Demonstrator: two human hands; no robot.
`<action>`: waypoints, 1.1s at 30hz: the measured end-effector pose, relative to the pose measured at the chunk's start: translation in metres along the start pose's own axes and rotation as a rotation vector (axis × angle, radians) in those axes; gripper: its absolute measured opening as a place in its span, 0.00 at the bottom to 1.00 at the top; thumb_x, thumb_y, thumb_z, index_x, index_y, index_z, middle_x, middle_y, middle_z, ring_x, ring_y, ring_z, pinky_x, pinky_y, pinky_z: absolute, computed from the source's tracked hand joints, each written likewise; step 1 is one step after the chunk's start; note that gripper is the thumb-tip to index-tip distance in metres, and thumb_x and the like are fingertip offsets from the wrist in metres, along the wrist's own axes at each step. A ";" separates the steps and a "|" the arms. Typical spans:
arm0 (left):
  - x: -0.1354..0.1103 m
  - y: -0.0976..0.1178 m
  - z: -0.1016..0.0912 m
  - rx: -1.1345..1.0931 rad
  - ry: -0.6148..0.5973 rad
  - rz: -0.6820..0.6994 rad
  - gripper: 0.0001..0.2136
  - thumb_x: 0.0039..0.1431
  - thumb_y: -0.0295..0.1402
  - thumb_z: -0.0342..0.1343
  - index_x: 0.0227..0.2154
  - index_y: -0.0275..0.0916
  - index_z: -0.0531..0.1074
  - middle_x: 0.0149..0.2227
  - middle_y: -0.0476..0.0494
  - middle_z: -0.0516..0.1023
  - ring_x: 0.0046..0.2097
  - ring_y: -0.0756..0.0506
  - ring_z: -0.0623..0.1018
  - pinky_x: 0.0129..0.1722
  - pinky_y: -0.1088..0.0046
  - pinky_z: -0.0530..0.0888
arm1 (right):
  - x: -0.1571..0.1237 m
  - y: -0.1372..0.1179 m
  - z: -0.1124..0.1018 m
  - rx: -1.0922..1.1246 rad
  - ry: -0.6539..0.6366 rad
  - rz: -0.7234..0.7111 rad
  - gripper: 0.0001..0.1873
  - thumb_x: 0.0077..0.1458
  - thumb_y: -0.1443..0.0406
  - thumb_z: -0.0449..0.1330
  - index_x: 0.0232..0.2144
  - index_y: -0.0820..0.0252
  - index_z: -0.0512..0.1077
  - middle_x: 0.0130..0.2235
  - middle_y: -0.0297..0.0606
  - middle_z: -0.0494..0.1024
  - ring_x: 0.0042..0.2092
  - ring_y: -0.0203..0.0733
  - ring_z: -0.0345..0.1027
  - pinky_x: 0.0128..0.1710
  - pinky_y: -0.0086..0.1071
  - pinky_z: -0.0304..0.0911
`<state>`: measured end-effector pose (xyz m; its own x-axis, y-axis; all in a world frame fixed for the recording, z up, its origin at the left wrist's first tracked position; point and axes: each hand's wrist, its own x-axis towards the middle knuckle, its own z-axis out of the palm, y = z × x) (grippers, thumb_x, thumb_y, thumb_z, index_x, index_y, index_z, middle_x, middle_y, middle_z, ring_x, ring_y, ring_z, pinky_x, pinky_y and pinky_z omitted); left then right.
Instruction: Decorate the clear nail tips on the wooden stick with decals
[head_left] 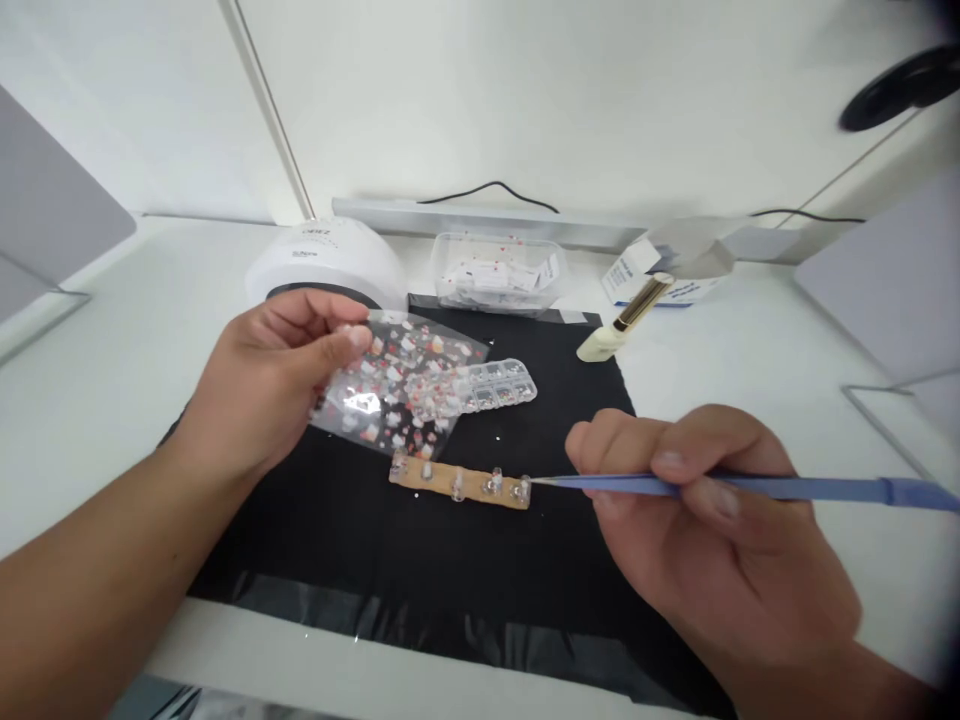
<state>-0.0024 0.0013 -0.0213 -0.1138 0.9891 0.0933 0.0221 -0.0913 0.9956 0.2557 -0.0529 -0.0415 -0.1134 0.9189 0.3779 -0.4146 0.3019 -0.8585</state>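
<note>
My left hand (277,385) pinches a clear sticker sheet (401,385) printed with small red and white shapes, holding it just above the black mat (450,570). My right hand (705,530) grips blue tweezers (750,487); their tip touches the right end of a tan strip (459,483) that carries several clear nail tips. The strip lies flat on the mat between both hands. A clear compartment box of small gems (499,383) lies partly under the sticker sheet.
A white nail lamp (326,262) stands behind my left hand. Further back sit a clear plastic tub (499,272), a white and blue box (664,280) and a gold-capped bottle (626,322) lying on its side. Grey panels flank the white table.
</note>
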 end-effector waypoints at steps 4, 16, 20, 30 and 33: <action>0.027 -0.015 -0.006 0.101 0.016 -0.046 0.05 0.53 0.29 0.60 0.34 0.39 0.72 0.24 0.52 0.69 0.23 0.53 0.67 0.21 0.80 0.63 | 0.001 0.007 -0.006 0.038 0.023 0.018 0.05 0.58 0.66 0.59 0.33 0.55 0.76 0.22 0.33 0.70 0.27 0.38 0.61 0.29 0.34 0.56; 0.028 -0.028 -0.015 0.787 -0.022 0.391 0.16 0.59 0.35 0.56 0.50 0.39 0.68 0.47 0.42 0.67 0.50 0.41 0.69 0.55 0.59 0.67 | 0.010 0.016 -0.006 0.051 0.084 0.085 0.05 0.51 0.69 0.61 0.30 0.53 0.74 0.20 0.29 0.68 0.25 0.37 0.59 0.28 0.32 0.56; 0.022 -0.025 -0.012 0.721 -0.213 0.424 0.10 0.60 0.33 0.53 0.44 0.38 0.70 0.40 0.46 0.70 0.45 0.43 0.71 0.49 0.65 0.69 | 0.012 0.018 -0.008 0.055 0.096 0.116 0.06 0.50 0.70 0.60 0.29 0.54 0.74 0.19 0.28 0.68 0.25 0.37 0.60 0.28 0.32 0.56; -0.013 -0.005 0.006 0.595 -0.737 0.515 0.09 0.59 0.32 0.57 0.42 0.37 0.70 0.41 0.44 0.72 0.45 0.44 0.71 0.48 0.66 0.68 | 0.018 0.022 -0.012 0.007 0.076 0.171 0.06 0.46 0.72 0.59 0.25 0.55 0.72 0.19 0.27 0.67 0.23 0.35 0.59 0.25 0.30 0.53; -0.027 -0.003 0.016 0.664 -0.788 0.476 0.15 0.54 0.33 0.61 0.45 0.38 0.70 0.43 0.42 0.71 0.46 0.42 0.71 0.47 0.63 0.69 | 0.017 0.023 -0.012 -0.044 0.057 0.196 0.06 0.46 0.72 0.59 0.26 0.55 0.71 0.19 0.27 0.68 0.24 0.36 0.59 0.26 0.31 0.54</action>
<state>0.0162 -0.0228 -0.0273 0.6987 0.6887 0.1936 0.4449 -0.6303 0.6362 0.2554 -0.0272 -0.0590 -0.1367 0.9735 0.1831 -0.3500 0.1255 -0.9283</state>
